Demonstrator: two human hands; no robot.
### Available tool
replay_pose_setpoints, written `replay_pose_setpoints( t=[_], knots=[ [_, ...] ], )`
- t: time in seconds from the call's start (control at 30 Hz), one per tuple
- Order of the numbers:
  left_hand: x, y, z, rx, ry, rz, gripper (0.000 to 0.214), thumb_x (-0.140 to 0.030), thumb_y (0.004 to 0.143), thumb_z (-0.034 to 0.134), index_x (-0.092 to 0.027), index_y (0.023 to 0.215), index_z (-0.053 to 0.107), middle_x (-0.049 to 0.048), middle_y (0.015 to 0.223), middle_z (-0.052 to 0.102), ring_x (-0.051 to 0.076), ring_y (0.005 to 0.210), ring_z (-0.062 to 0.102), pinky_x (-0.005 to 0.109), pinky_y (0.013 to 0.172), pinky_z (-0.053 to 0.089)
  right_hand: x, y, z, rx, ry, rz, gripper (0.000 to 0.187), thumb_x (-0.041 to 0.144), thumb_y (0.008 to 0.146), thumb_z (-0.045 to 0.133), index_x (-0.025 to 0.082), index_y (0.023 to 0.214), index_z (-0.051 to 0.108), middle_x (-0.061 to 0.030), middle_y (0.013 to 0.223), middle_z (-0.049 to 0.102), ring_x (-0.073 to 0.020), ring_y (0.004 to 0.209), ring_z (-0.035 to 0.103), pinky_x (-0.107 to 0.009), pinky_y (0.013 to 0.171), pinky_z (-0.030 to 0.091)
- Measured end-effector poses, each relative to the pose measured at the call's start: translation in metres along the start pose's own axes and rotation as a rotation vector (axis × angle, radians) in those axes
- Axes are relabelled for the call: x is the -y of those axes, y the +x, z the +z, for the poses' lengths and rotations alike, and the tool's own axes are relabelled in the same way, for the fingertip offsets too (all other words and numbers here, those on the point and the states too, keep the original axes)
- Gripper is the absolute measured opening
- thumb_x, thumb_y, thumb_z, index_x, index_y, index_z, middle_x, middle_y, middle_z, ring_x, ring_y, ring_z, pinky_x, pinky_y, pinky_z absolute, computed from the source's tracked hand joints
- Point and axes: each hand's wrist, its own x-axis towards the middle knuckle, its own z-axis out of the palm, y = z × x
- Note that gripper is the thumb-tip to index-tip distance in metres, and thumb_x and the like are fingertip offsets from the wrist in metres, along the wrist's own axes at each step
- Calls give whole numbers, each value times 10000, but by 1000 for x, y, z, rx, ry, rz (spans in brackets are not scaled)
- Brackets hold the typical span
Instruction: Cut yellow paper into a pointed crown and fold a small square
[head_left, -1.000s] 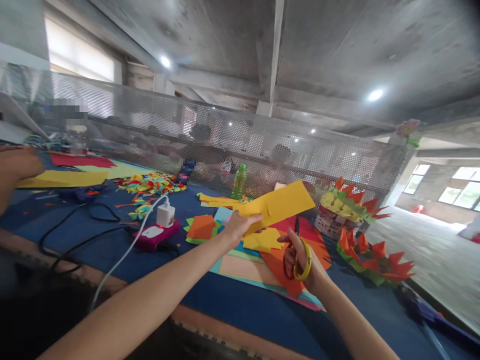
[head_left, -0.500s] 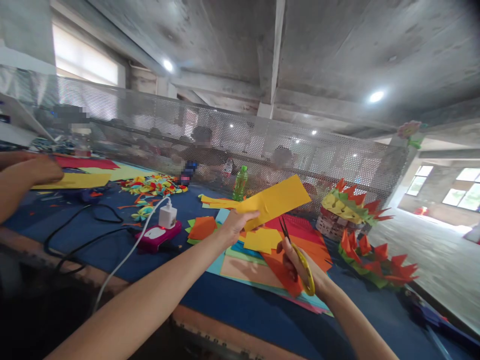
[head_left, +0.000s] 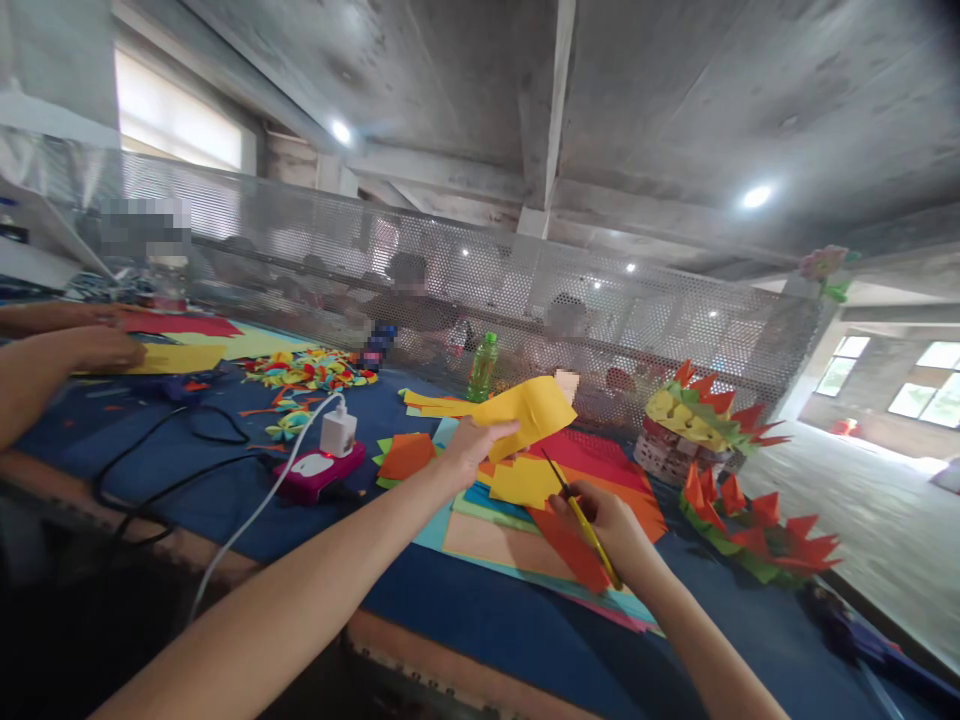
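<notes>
My left hand [head_left: 471, 446] pinches a yellow-orange sheet of paper [head_left: 529, 410] and holds it up above the blue table [head_left: 495, 620]. The sheet curls at its far end. My right hand [head_left: 606, 522] grips yellow-handled scissors [head_left: 577, 512], whose dark blades point up and left toward the lower edge of the sheet. Under both hands lies a pile of coloured paper sheets [head_left: 525, 520] in red, orange, yellow and teal.
A pink device with a white charger [head_left: 322, 455] and cables lies to the left. Paper scraps [head_left: 304, 372], a green bottle [head_left: 481, 366] and folded paper flowers [head_left: 709, 410] stand further back. Another person's hands [head_left: 90, 345] work at far left. A perforated metal screen [head_left: 420, 290] backs the table.
The sheet in my left hand has dropped and curled, looking shorter. My right hand has turned the scissors so the blades point at the sheet's edge.
</notes>
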Motion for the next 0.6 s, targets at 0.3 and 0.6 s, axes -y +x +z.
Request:
replay_pose_setpoints(
  t=[0.3, 0.6],
  knots=[
    [-3, -7, 4, 41, 33, 25, 235, -260, 666, 799, -107, 832, 735, 94, 721, 724, 174, 547, 651, 282, 544, 522, 20, -9, -7, 94, 309, 30, 489, 668, 863, 468, 193, 833, 577, 54, 537, 472, -120, 465, 487, -217, 437, 397],
    [0, -12, 8, 91, 29, -83, 295, -257, 651, 804, -134, 914, 751, 126, 908, 751, 226, 699, 709, 285, 574, 529, 23, -11, -6, 92, 422, 6, 511, 689, 849, 488, 187, 804, 569, 58, 476, 482, -112, 392, 472, -212, 400, 352]
  ],
)
